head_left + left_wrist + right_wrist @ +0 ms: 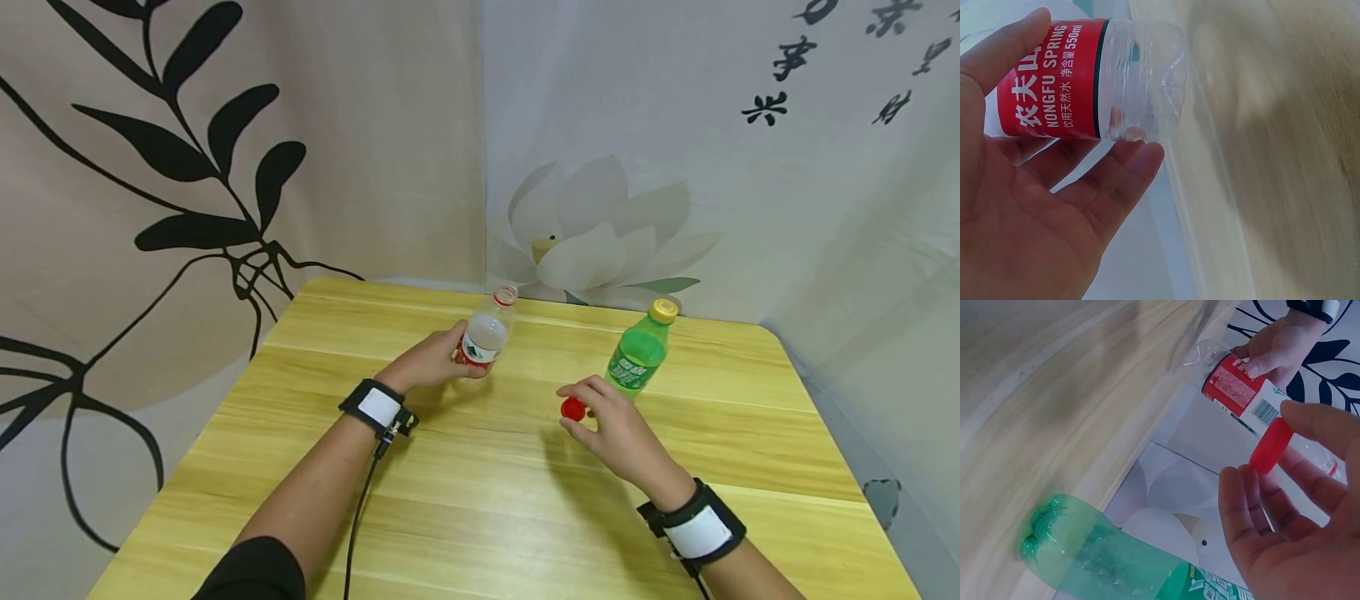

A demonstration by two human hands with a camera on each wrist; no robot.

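My left hand point(433, 360) grips a clear plastic water bottle point(487, 332) with a red and white label. In the left wrist view, the thumb and fingers wrap around the bottle point(1054, 81), whose ridged base shows beyond them. A red ring circles its uncapped neck. My right hand point(617, 429) pinches a red bottle cap point(573, 408) between thumb and fingertips, apart from the water bottle. The right wrist view shows the cap point(1271, 445) edge-on. Just beyond the right hand stands a green soda bottle point(639, 350) with a yellow cap; the hand partly hides its lower end.
Both bottles are toward the back of a light wooden table point(450, 517). A printed cloth point(390, 142) with dark leaves, a pale flower and black characters hangs behind it. Each wrist wears a black strap point(701, 527) with a cable.
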